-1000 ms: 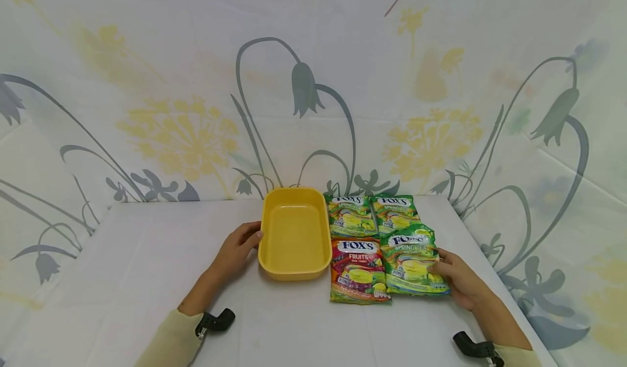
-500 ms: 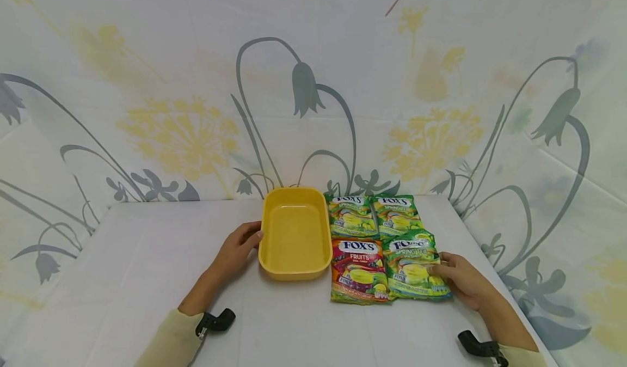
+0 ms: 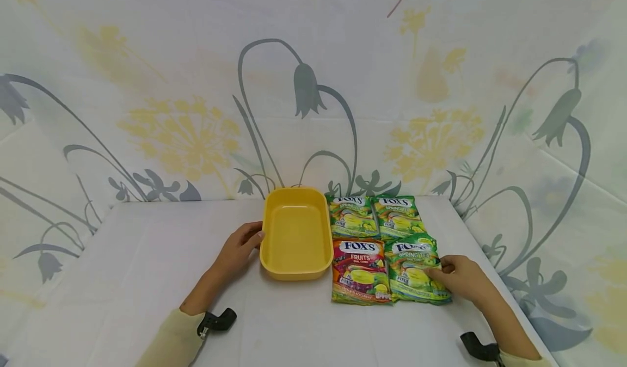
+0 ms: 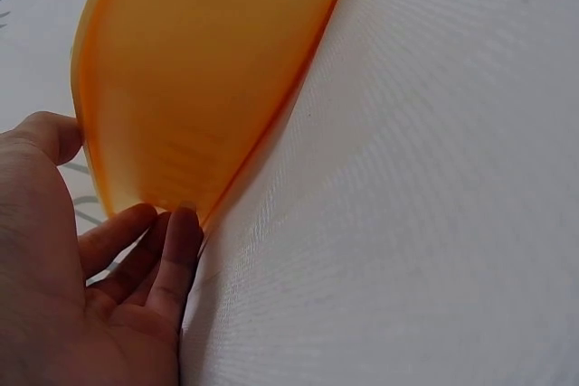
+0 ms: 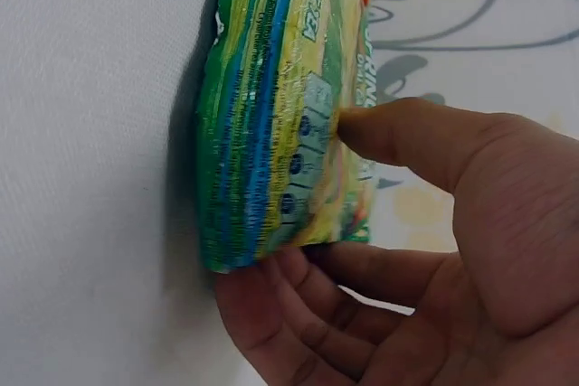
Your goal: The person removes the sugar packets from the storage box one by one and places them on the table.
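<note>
My left hand (image 3: 238, 251) rests against the left side of a yellow plastic tray (image 3: 296, 242). In the left wrist view its thumb touches near the rim, and the fingertips (image 4: 185, 219) lie against the outer wall, not wrapped round it. My right hand (image 3: 462, 277) holds the right edge of a green Fox's Spring Tea candy bag (image 3: 416, 269). In the right wrist view the thumb lies on the bag's printed face and the other fingers are at its edge and underside. This bag sits at the front right of the group.
Two more green Fox's candy bags (image 3: 354, 217) lie behind, side by side. A red Fox's Fruits bag (image 3: 361, 271) lies between the tray and the held bag. White cloth covers the table (image 3: 303, 329); a floral-patterned sheet (image 3: 313, 84) stands behind it.
My right hand has drawn the green bag slightly toward the table's front, so it overlaps the rear bag less and lies flatter. My left hand and the tray have stayed in place.
</note>
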`<state>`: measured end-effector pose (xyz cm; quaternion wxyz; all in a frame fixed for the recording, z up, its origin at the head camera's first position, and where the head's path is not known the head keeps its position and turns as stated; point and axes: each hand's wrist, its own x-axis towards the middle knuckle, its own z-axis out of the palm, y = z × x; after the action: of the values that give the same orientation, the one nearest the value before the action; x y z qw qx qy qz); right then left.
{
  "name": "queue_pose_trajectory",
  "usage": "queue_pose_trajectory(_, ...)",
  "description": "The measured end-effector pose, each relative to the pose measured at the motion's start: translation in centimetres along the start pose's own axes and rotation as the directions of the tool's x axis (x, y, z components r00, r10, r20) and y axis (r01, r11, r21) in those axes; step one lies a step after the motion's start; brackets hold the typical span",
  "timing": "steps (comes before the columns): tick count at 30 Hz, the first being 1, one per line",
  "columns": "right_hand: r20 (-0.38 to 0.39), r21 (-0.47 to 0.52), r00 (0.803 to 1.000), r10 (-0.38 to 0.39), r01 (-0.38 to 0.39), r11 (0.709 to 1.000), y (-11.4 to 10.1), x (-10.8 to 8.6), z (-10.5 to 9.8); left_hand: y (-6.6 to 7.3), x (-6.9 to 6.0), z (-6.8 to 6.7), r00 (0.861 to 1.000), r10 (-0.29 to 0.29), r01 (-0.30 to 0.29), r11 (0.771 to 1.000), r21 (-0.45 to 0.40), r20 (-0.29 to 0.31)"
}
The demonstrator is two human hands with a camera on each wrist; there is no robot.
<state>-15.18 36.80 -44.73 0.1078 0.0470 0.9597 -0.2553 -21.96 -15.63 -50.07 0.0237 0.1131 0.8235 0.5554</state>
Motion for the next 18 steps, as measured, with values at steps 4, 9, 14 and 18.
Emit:
queue_pose_trajectory(4,-0.034,-0.069,0.999,-0.017,0.015,0.998,-0.4,-0.3,-0.3,-0.1,0.1,0.0,1.0,-0.016,0.016,1.0,0.014,0.001)
queue_pose_trajectory(9,-0.075,-0.079,0.996,-0.047,0.041,0.996,-0.5,-0.3,-0.3,-0.1,0.1,-0.1,1.0,-0.015,0.015,1.0,0.025,-0.003)
queue_pose_trajectory(14,-0.173,-0.078,0.981,-0.086,0.074,0.994,-0.7,-0.5,-0.3,0.2,-0.1,-0.3,1.0,-0.023,0.022,0.998,0.059,0.006)
queue_pose_trajectory(18,-0.27,-0.072,0.952,-0.147,0.132,0.989,-0.7,-0.7,0.0,0.5,-0.7,-1.1,1.0,-0.016,0.015,0.996,0.089,0.005)
